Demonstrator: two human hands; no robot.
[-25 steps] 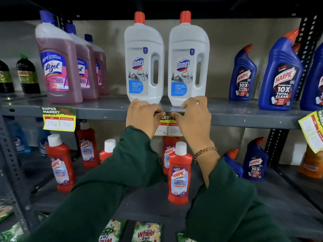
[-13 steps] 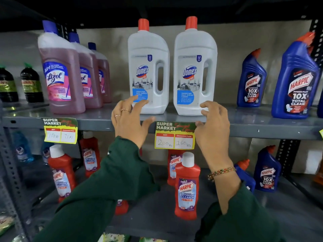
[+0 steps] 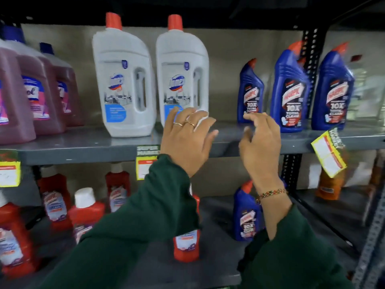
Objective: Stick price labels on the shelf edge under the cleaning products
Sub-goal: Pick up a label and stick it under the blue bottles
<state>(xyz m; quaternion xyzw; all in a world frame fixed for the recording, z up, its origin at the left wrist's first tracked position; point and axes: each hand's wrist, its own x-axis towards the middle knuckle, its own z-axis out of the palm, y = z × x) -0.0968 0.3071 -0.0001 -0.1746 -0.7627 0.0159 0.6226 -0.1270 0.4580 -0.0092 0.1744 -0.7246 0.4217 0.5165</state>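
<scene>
Both hands are raised in front of the grey shelf edge (image 3: 83, 152), neither one gripping a label. The left hand (image 3: 187, 140) sits near the centre of the view with its fingers spread loosely; something small and white lies against its fingertips at about 1 o'clock from the knuckles, but blur hides what it is. Thin rings show on two of its fingers. The right hand (image 3: 260, 142), at 3 o'clock from the left, has its fingers loosely curled and apart, empty, with a beaded bracelet (image 3: 270, 193) on the wrist.

A price label (image 3: 145, 161) is stuck on the shelf edge at 9 o'clock from the left hand, partly hidden by the green sleeve (image 3: 145, 215); it hangs below the two white Domex bottles (image 3: 125, 84). Another price label (image 3: 9, 170) hangs on the edge at the far left, under the pink Lizol bottles (image 3: 31, 94). A third label (image 3: 329, 153) hangs tilted at 3 o'clock from the right hand, below the blue Harpic bottles (image 3: 291, 90). Red Harpic bottles (image 3: 86, 213) stand on the lower shelf.
</scene>
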